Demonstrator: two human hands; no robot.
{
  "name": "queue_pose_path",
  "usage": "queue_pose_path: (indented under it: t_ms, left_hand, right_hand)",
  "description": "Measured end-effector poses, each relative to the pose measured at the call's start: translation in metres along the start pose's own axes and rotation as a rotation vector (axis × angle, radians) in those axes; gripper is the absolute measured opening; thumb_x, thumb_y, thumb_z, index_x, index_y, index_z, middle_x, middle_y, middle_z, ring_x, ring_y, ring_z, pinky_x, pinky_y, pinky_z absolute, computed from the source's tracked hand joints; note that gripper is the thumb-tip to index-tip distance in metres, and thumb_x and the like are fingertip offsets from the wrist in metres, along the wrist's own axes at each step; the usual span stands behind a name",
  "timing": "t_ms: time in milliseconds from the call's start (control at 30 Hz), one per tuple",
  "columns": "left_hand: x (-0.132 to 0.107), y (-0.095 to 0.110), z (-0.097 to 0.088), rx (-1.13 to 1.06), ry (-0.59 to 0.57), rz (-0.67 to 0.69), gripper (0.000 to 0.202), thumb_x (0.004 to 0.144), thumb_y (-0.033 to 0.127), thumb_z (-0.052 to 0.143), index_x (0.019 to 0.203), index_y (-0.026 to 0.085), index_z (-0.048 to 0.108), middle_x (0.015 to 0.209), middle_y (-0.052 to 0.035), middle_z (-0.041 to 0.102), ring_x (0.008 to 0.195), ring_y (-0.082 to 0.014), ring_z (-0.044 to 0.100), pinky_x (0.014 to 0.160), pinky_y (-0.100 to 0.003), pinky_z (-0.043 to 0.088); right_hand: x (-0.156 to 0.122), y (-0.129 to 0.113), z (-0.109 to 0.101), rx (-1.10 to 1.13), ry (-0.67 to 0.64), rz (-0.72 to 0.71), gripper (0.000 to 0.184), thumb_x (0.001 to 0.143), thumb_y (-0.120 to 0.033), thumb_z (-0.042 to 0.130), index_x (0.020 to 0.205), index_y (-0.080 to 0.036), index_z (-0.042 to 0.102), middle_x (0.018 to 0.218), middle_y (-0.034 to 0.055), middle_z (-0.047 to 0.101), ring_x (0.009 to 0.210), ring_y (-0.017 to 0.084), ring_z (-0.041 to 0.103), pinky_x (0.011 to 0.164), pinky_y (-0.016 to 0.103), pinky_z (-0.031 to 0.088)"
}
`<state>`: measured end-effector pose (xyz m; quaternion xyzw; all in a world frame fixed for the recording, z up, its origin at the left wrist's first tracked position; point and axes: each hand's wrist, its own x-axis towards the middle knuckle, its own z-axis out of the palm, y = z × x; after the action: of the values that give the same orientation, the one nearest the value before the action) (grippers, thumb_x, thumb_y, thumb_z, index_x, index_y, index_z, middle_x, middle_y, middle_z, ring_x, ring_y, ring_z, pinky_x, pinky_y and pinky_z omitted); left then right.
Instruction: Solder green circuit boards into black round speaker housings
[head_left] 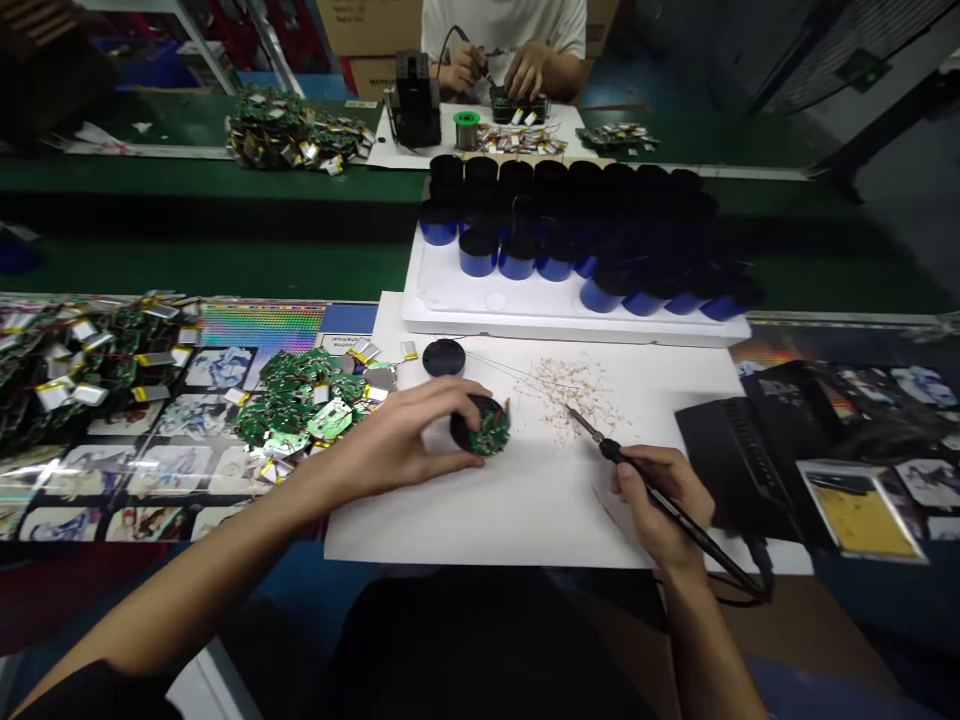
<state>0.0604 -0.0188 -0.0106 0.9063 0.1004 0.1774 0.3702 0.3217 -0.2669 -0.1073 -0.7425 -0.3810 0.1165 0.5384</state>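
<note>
Across white paper (525, 510) below a foam tray (570, 322), my left hand (390, 445) pinches a round circuit board (487, 428), while my right hand (660, 500) wraps a soldering iron (697, 530), its long axis slanting forward-left, tip near the board, not touching.

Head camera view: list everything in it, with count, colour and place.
Soldering iron: one, black, in right hand, tip over the paper.
Round housing with circuit board: one, black and green, in left hand.
Round cap: one, black, at the paper's far edge.
Paper sheet: one, white, under the hands.
Wire trimmings: many, pale, scattered on the paper.
Circuit boards with batteries: two heaps, green and silver, left of the paper.
Foam tray: one, white, beyond the paper.
Capped cylinders: many, black and blue, in the tray.
Ridged device: one, black, right of the paper.
Co-worker: one, white shirt, across the green bench.
Left hand: around the housing.
Right hand: around the iron.
</note>
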Motion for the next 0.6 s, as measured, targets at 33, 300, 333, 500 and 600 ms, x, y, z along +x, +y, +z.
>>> queue_pose_path:
  t_ms: [33, 300, 333, 500, 600]
  left_hand:
    - [-0.004, 0.001, -0.011, 0.026, 0.036, -0.005, 0.025, 0.093, 0.031, 0.085, 0.107, 0.022, 0.066, 0.138, -0.0081, 0.072, 0.127, -0.0226, 0.071, 0.106, -0.033, 0.058]
    - [-0.018, -0.031, -0.095, -0.009, 0.437, -0.194, 0.037, 0.077, 0.04, 0.094, 0.095, 0.021, 0.068, 0.129, -0.0073, 0.077, 0.127, -0.0245, 0.073, 0.115, -0.046, 0.061]
    - [-0.018, -0.043, -0.103, -0.015, 0.504, -0.215, 0.044, 0.072, 0.045, 0.096, 0.093, 0.02, 0.067, 0.128, -0.0072, 0.078, 0.126, -0.0248, 0.073, 0.115, -0.048, 0.06]
    - [-0.011, -0.116, -0.14, 0.128, 0.724, -0.386, 0.067, 0.062, 0.062, 0.095, 0.096, 0.013, 0.063, 0.13, -0.0131, 0.076, 0.121, -0.0255, 0.071, 0.116, -0.056, 0.055]
    - [-0.005, -0.152, -0.153, 0.153, 0.715, -0.508, 0.052, 0.069, 0.052, 0.09, 0.093, 0.016, 0.062, 0.128, -0.0141, 0.075, 0.123, -0.0274, 0.07, 0.11, -0.046, 0.058]
  right_hand:
    - [0.001, 0.0, 0.0, -0.008, -0.01, -0.004, 0.021, 0.095, -0.042, 0.077, 0.105, -0.023, 0.074, 0.075, 0.0009, 0.074, 0.058, 0.014, 0.068, 0.054, 0.025, 0.054]
    - [0.003, 0.001, 0.002, -0.014, -0.035, -0.028, 0.018, 0.096, -0.037, 0.075, 0.106, -0.023, 0.074, 0.083, 0.0025, 0.077, 0.065, 0.015, 0.072, 0.059, 0.025, 0.055]
    - [0.003, 0.001, 0.002, -0.013, -0.036, -0.024, 0.018, 0.096, -0.038, 0.075, 0.106, -0.023, 0.074, 0.083, 0.0027, 0.077, 0.066, 0.015, 0.072, 0.059, 0.025, 0.055]
    - [0.002, 0.002, 0.0, 0.001, 0.004, 0.013, 0.024, 0.094, -0.045, 0.077, 0.103, -0.023, 0.074, 0.081, 0.003, 0.077, 0.062, 0.015, 0.07, 0.055, 0.025, 0.056]
    - [0.0, 0.004, -0.001, -0.014, 0.052, 0.059, 0.032, 0.088, -0.05, 0.081, 0.102, -0.022, 0.075, 0.079, 0.0026, 0.076, 0.061, 0.016, 0.071, 0.056, 0.025, 0.058]
